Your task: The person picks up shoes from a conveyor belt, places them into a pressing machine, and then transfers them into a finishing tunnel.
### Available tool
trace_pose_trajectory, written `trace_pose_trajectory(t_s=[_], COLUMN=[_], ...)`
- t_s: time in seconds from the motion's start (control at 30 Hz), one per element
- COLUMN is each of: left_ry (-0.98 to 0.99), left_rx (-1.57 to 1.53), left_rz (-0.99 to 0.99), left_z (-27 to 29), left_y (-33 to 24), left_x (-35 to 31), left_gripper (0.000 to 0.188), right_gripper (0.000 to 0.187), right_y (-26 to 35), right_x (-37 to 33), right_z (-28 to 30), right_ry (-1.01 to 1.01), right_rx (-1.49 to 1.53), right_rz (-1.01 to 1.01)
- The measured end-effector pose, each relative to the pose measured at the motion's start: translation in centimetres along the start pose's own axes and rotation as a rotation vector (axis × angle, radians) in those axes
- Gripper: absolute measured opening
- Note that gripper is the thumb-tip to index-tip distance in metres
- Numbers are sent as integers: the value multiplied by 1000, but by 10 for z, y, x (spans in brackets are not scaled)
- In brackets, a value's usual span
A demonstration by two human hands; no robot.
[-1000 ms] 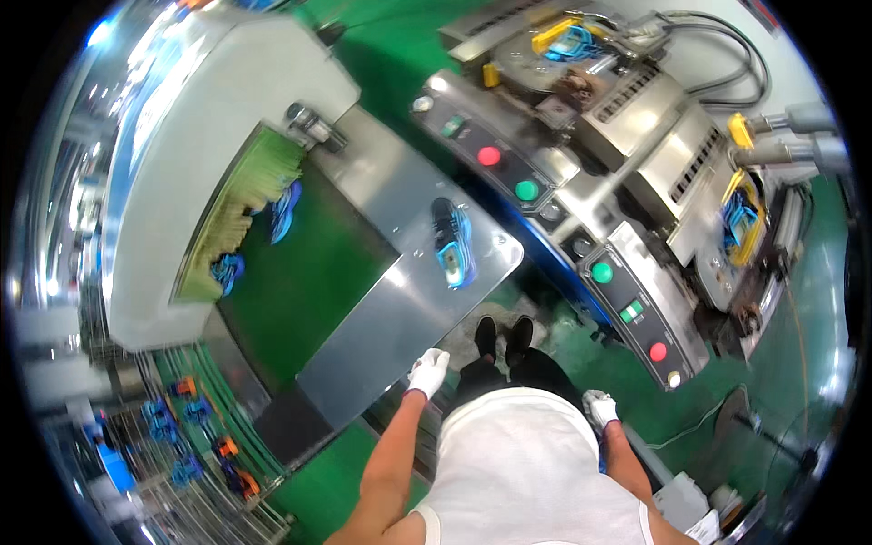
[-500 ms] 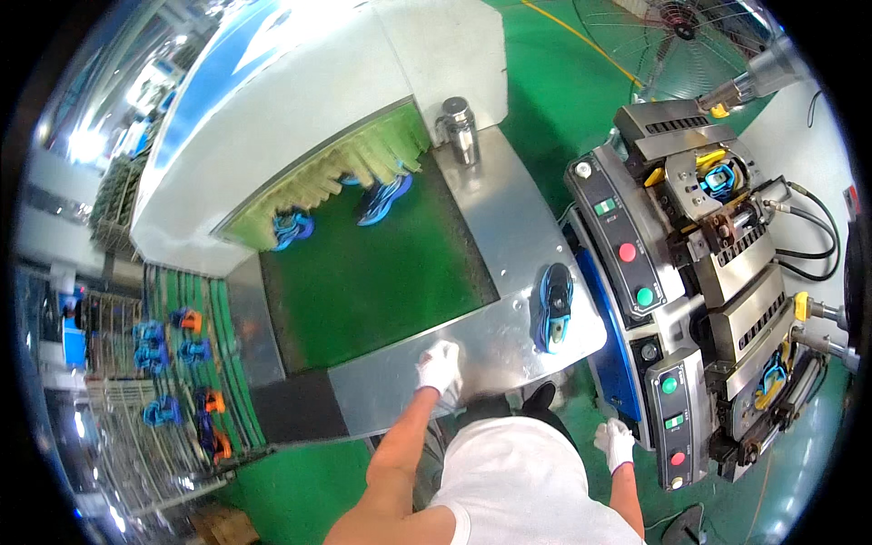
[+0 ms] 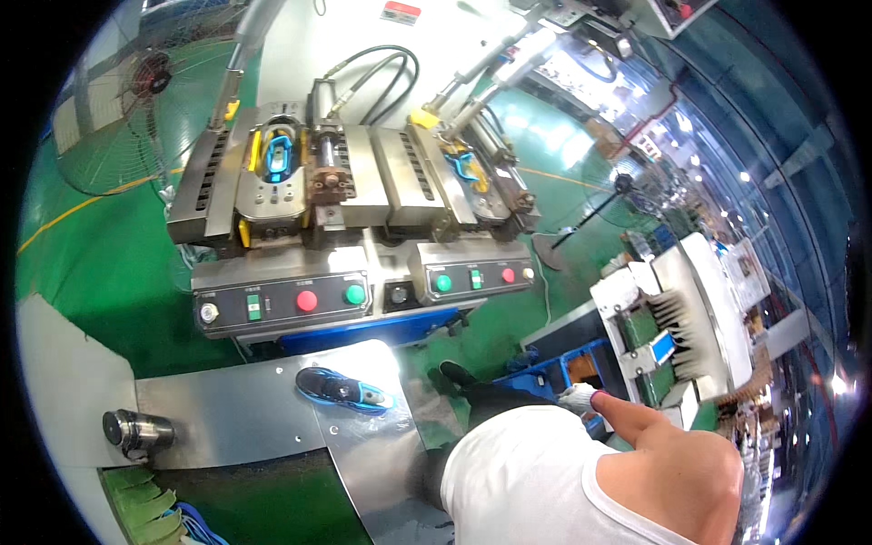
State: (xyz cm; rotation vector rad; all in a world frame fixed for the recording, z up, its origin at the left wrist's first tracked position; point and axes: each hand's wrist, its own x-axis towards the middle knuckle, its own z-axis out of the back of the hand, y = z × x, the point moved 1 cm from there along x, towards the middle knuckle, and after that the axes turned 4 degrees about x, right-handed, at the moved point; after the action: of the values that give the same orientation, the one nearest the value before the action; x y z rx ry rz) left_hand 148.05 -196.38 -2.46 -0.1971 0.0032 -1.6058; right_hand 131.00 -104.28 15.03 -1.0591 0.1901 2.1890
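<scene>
My right hand (image 3: 578, 397), in a white glove, is stretched out to my right, just above a blue crate (image 3: 556, 372) on the floor. Its fingers are too small and foreshortened to tell whether they hold anything. My left hand is out of sight, hidden behind my white-shirted torso. A blue and black shoe (image 3: 341, 389) lies on its side on the steel table (image 3: 236, 413) in front of me, with neither hand touching it. Straight ahead stands a grey twin-station press (image 3: 350, 182); a blue shoe part (image 3: 278, 156) sits in its left mould.
Two control panels (image 3: 282, 300) with red and green buttons face me below the press. A steel cylinder (image 3: 136, 429) stands at the table's left end. A floor fan (image 3: 118, 118) is far left, and another machine (image 3: 681, 318) with comb-like teeth is on the right. The floor is green.
My view has swung from the tunnel conveyor to the press. My left hand, resting on the steel table before, has left the picture. My right hand has reached out to the right.
</scene>
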Motion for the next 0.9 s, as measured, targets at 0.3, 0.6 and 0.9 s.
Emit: trace_pose_trajectory(t_s=[0.3, 0.6, 0.9], left_ry=[64, 132, 321], left_rx=[22, -263, -604], left_rz=[-15, -320, -617], left_z=[10, 4, 171], left_y=[-26, -36, -84], left_x=[10, -87, -269], left_gripper=[79, 35, 26], right_gripper=[37, 59, 65], right_y=[36, 101, 275], right_x=[7, 24, -145], right_z=[9, 18, 13], right_ry=[-75, -182, 478], right_rx=[-69, -157, 146], right_rz=[259, 687, 1268])
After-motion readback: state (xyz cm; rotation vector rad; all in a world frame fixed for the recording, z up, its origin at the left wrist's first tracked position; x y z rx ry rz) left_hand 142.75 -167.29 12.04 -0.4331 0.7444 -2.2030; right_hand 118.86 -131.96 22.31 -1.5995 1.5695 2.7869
